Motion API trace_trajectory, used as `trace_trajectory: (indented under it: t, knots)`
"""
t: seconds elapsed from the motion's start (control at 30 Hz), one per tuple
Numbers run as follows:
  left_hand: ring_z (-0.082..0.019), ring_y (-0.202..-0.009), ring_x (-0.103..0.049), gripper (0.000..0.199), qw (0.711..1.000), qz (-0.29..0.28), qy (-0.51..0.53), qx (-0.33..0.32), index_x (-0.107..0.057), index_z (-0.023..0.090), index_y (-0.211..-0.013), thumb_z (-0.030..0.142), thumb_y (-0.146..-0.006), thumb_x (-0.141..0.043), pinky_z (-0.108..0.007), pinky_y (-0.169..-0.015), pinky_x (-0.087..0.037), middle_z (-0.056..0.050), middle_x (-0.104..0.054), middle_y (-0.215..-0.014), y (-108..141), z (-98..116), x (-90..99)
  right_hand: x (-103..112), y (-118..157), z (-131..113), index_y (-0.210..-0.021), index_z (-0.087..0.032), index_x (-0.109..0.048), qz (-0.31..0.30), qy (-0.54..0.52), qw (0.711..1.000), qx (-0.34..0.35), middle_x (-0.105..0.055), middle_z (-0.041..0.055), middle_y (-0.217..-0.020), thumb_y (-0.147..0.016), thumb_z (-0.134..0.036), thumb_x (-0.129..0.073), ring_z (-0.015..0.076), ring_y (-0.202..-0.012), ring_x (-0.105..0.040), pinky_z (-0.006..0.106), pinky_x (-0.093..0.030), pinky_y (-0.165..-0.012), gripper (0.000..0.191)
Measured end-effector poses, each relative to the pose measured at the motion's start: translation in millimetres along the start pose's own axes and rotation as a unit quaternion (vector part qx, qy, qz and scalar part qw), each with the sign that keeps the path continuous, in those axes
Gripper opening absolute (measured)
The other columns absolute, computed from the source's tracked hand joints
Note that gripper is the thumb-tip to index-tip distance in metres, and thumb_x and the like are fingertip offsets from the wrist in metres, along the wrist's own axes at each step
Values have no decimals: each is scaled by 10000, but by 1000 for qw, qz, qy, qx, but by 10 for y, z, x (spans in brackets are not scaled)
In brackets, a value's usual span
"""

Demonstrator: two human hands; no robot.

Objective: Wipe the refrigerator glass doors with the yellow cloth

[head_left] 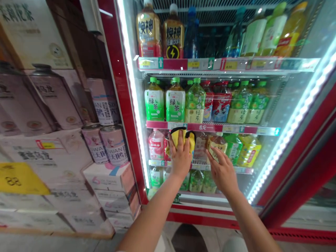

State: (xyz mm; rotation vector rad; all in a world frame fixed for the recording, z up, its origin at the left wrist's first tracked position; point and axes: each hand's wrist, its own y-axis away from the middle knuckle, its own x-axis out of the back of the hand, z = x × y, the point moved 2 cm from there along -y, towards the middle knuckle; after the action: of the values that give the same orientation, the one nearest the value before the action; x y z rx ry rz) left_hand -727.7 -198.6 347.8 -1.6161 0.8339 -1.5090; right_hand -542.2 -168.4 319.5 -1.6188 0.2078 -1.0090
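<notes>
My left hand (181, 157) presses its outstretched fingers onto a yellow cloth (192, 140) with black edging. The cloth lies against the third shelf's front, just under the pink shelf strip (204, 127), and hides part of the drinks behind it. My right hand (223, 171) has its fingers stretched out and slightly apart. Its fingertips overlap the front of a bottle with a beige label (217, 143); whether they touch it I cannot tell. A pink-labelled bottle (156, 145) stands left of the cloth, and a green bottle (233, 148) and a yellow bottle (249, 150) stand to the right.
Green tea bottles (175, 101) line the shelf above, with taller bottles (148, 33) on top. Lit red frame posts (115, 52) edge the cooler. Stacked cartons (112, 178), cans (114, 145) and a yellow price sign (22, 178) are at left.
</notes>
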Motion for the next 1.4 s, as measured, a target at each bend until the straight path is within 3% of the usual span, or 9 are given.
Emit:
trace_trajectory:
  t: [0.17,0.3,0.4,0.53,0.67,0.8,0.97,1.2,1.4]
  knots:
    - [-359,-1578,-10,499,988,-36,9,-149,-618,322,-1363,202,-887,-705,-670,-1255,-243,-4,-292,-1688,336,-95,-138,7,202,195,-1541,-242,-459,1,-14,1000,-10,-474,147,-1566,-911,-12,-447,306,-1479,-408,530,-486,-1132,671]
    - [-323,-1582,-87,676,997,-22,8,-77,-492,282,-1483,199,-857,-734,-617,-1253,-289,-90,-201,-1709,265,-270,-71,20,357,352,-1551,-284,-443,7,-23,999,-40,-481,128,-1563,-919,-12,-438,296,-1452,-447,532,-503,-1116,688]
    - [-346,-1580,-14,773,1000,-4,20,0,-374,249,-1565,184,-871,-708,-644,-1247,-280,-109,-119,-1724,-39,115,-48,33,421,433,-1566,-340,-407,10,-38,997,-62,-494,112,-1547,-934,-25,-438,286,-1423,-481,535,-527,-1089,707]
    - [-314,-1583,42,654,989,-42,63,-130,-508,365,-1477,131,-889,-672,-630,-1274,-245,27,-244,-1704,-77,719,-191,59,510,552,-1581,-339,-379,8,-56,995,-76,-493,120,-1541,-933,-18,-418,279,-1425,-478,540,-516,-1099,724]
    - [-252,-1590,-67,487,965,-71,73,-243,-645,391,-1327,116,-926,-615,-535,-1282,-294,95,-425,-1615,288,599,-286,115,616,712,-1562,-298,-415,0,-42,995,-90,-508,145,-1522,-945,-38,-421,291,-1422,-478,547,-504,-1107,670]
    - [-258,-1587,-114,522,966,-94,76,-229,-670,409,-1286,80,-883,-631,-583,-1284,-251,98,-461,-1589,236,453,-229,173,652,833,-1521,-264,-472,-17,-37,995,-90,-514,149,-1513,-920,-29,-441,290,-1420,-479,532,-498,-1118,646]
    - [-322,-1580,48,552,987,-49,72,-133,-609,322,-1393,134,-877,-667,-646,-1286,-188,34,-298,-1682,-289,1058,-227,194,700,911,-1529,-281,-456,5,-62,991,-117,-499,149,-1524,-898,-17,-440,291,-1408,-492,538,-521,-1085,684]
    - [-241,-1580,-84,479,945,-96,77,-304,-624,386,-1366,134,-967,-548,-469,-1286,-302,110,-412,-1621,-7,1143,-416,241,857,1136,-1564,-318,-407,8,-57,985,-161,-461,145,-1567,-914,-13,-407,297,-1418,-496,557,-530,-1070,719]
    - [-336,-1568,47,616,982,-55,98,-155,-543,340,-1468,149,-894,-657,-633,-1289,-163,32,-242,-1697,-367,1440,-350,262,784,1251,-1570,-338,-403,44,-81,978,-187,-506,140,-1531,-916,-15,-399,290,-1393,-525,550,-548,-1052,730]
